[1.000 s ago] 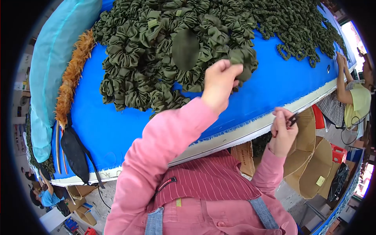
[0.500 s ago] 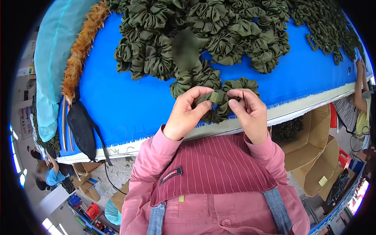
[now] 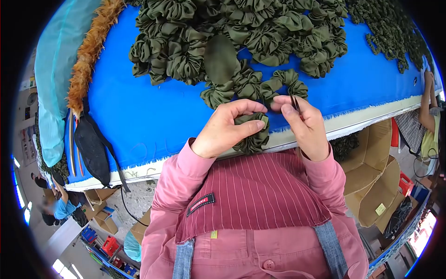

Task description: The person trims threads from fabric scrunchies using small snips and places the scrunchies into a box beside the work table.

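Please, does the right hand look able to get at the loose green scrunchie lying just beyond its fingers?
Probably yes. The scrunchie lies close beyond the right hand, and nothing seems to block the way. However, that hand holds dark snips, so its grip may be less free.

- My desk (image 3: 139, 107) has a blue top and pale edge.
- Grey floor (image 3: 135, 204) shows to my left.
- Cardboard boxes (image 3: 371, 162) stand open at my right.
- Bright light (image 3: 423, 232) glares at both sides.

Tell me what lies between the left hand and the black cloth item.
Blue covering with faint curved lines, possibly loose threads, lies between the left hand and the black cloth item, as the head view shows.
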A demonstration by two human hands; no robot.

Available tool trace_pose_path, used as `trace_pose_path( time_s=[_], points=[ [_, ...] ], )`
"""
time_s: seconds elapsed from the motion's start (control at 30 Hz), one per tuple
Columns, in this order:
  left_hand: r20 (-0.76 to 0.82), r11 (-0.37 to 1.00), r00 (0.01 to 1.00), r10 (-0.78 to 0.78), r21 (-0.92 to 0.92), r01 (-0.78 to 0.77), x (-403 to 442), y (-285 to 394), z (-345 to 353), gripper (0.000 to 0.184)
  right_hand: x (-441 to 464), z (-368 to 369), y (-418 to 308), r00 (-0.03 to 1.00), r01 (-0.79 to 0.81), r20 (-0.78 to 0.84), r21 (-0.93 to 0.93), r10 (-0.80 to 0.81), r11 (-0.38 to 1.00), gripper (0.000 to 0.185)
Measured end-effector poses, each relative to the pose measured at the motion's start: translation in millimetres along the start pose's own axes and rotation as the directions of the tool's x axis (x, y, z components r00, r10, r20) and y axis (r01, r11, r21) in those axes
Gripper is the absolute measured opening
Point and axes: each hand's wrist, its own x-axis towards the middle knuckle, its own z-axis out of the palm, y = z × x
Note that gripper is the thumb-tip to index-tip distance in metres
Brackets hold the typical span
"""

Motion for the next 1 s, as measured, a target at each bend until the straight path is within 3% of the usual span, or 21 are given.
trace_pose_path(
  time_s=[0.13,0.33,0.47,0.67,0.8,1.0],
  points=[
    [0.065,0.989,0.993,0.1,-0.114,-0.092,1.4,1.7,1.4,0.034,-10.2,-12.2,-7.5,0.981,-0.166,0.142,0.234,0.135,0.958,0.025],
    [0.115,0.985,0.99,0.083,-0.159,-0.064,0.5,3.1,0.9,0.04,-10.7,-19.0,-13.5,0.953,-0.262,0.22,0.267,0.207,0.927,0.024],
    [0.118,0.982,0.987,0.106,-0.168,-0.085,0.6,4.5,2.9,0.041,-6.2,-18.7,-11.5,0.96,-0.081,0.274,0.091,0.053,0.993,0.019],
    [0.13,0.984,0.984,0.118,-0.151,-0.098,1.4,2.9,2.8,0.041,-5.3,-14.3,-11.8,0.975,-0.022,0.221,0.09,0.001,0.996,0.015],
    [0.111,0.981,0.984,0.138,-0.149,-0.121,2.3,3.2,3.9,0.042,-2.8,-17.6,-13.9,0.978,0.063,0.201,-0.041,-0.053,0.997,0.014],
    [0.141,0.989,0.985,0.099,-0.126,-0.082,3.0,2.0,2.8,0.042,-1.3,-18.0,-16.3,0.974,0.102,0.208,-0.072,-0.085,0.992,0.014]
  ],
)
